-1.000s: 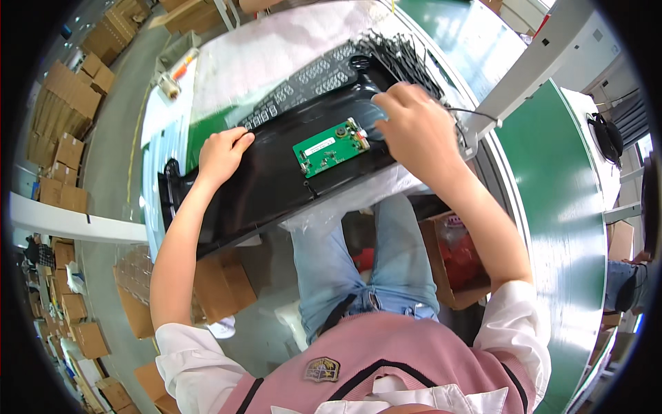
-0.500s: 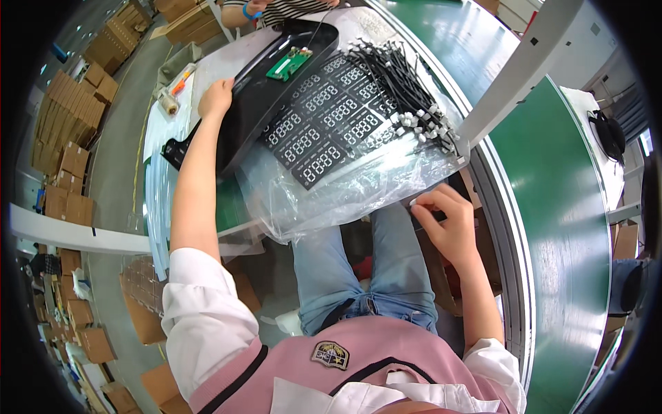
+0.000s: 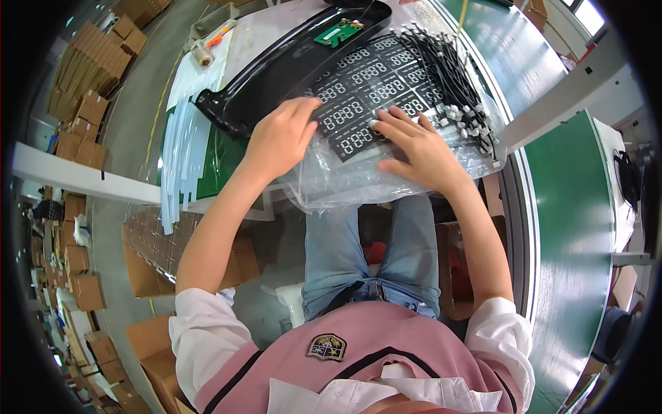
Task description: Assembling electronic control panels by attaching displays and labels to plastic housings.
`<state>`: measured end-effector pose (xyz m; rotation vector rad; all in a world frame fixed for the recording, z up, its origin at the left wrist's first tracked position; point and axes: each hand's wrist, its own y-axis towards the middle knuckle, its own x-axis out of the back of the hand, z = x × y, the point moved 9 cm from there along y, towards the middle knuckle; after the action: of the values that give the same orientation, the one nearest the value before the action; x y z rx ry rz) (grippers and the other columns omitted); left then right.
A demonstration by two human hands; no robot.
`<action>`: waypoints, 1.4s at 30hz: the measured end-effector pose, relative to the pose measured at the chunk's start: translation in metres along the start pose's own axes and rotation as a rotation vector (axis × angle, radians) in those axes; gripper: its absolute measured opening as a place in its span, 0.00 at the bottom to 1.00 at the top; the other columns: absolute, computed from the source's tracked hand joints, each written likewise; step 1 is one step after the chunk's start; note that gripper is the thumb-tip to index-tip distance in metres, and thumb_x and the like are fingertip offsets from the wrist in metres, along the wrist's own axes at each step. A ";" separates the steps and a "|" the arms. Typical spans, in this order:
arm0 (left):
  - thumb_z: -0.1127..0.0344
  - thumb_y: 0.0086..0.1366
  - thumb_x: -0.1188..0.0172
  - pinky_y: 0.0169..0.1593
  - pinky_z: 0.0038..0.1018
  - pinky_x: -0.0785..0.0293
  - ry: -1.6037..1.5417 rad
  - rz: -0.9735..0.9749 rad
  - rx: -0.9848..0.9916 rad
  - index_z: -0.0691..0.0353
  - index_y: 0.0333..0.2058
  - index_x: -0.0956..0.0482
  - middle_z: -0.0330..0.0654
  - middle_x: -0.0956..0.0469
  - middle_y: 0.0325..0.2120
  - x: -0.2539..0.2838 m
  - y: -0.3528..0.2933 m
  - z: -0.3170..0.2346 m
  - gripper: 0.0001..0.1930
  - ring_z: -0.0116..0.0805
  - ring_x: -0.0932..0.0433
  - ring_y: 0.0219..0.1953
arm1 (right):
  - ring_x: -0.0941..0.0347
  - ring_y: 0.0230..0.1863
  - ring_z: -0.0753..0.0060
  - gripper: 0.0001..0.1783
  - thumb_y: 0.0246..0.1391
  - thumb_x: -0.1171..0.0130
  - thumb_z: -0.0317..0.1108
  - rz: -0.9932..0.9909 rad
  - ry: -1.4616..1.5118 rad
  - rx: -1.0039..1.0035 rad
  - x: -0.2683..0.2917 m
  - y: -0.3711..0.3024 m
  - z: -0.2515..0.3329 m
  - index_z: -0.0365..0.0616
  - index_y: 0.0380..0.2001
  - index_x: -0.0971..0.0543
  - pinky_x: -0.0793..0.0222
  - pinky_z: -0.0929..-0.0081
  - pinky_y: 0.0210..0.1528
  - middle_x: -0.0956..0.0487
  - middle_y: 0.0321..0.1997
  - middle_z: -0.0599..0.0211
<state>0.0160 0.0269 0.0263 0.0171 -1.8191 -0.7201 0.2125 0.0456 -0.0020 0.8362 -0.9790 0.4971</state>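
Note:
My left hand [image 3: 281, 140] is by the near edge of a long, glossy black plastic housing [image 3: 276, 76], thumb and fingers apart with nothing seen between them. A green circuit board [image 3: 338, 32] lies in the housing's far part. My right hand [image 3: 422, 150] is spread palm down over black digit display panels [image 3: 369, 90], its fingertips on or just above the near ones. The panels lie in rows on clear plastic film [image 3: 324, 183]. A bundle of black cables [image 3: 448, 72] with white connectors rests along their right side.
Pale blue strips [image 3: 185, 148] hang over the table's left edge, near a tape roll [image 3: 202, 55] and an orange-handled tool [image 3: 220, 36]. A white post [image 3: 552, 110] slants up at right, before a green conveyor belt [image 3: 569, 228]. Cardboard boxes [image 3: 83, 124] line the left floor.
My left hand has let go of the black housing's far-left side and come nearer and rightward. My right hand has risen from beside my leg onto the display panels. The view has shifted.

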 end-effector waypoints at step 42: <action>0.67 0.54 0.38 0.40 0.35 0.27 -1.209 -0.133 0.101 0.61 0.33 0.22 0.45 0.23 0.31 0.033 -0.062 -0.109 0.08 0.44 0.23 0.35 | 0.29 0.59 0.60 0.22 0.56 0.42 0.32 -0.134 0.332 -0.040 0.087 -0.141 -0.177 0.38 0.54 0.27 0.34 0.61 0.59 0.25 0.57 0.57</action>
<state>0.0769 -0.0857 0.0457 -0.2912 -3.0249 -0.7942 0.4456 0.1037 -0.0333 0.7493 -0.6211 0.4812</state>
